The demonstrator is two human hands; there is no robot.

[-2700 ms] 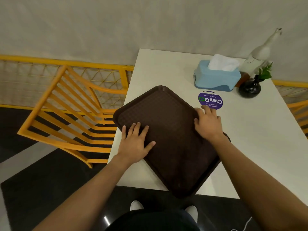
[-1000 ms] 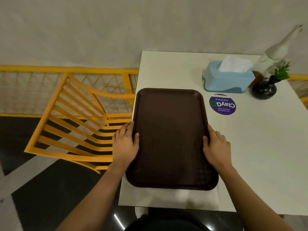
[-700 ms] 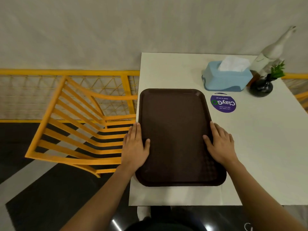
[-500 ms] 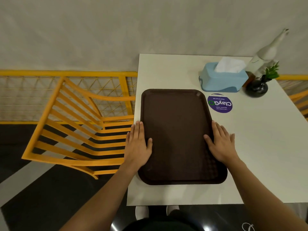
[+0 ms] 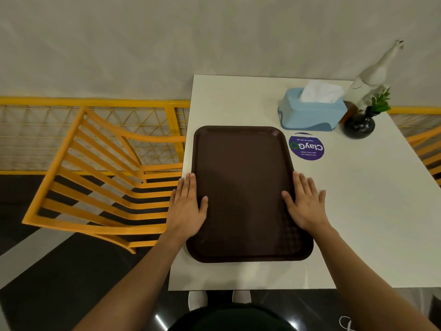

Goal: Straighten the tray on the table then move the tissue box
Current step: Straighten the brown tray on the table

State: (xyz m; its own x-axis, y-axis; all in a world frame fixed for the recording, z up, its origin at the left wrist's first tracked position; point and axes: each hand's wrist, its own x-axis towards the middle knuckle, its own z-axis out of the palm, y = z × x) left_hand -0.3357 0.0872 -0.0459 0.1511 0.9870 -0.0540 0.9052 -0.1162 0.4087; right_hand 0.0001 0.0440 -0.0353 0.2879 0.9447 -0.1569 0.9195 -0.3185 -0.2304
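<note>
A dark brown tray [image 5: 243, 187] lies on the white table [image 5: 372, 211], its long sides square with the table's left edge. My left hand [image 5: 187, 209] rests flat on the tray's left rim, fingers straight and thumb on the tray's floor. My right hand [image 5: 306, 204] lies flat on the right rim in the same way. Neither hand curls around the rim. The light blue tissue box [image 5: 310, 113], with a white tissue sticking out of its top, stands at the far right of the table, beyond the tray's far right corner.
A round purple sticker [image 5: 306, 146] is on the table between tray and box. A black vase with a green sprig [image 5: 359, 124] and a white bottle-shaped figure [image 5: 372, 75] stand right of the box. An orange chair [image 5: 95, 175] and yellow railing [image 5: 71, 101] are on the left.
The tray has turned from a diagonal lie to square with the table. My hands have gone from gripping its side edges to lying flat on them.
</note>
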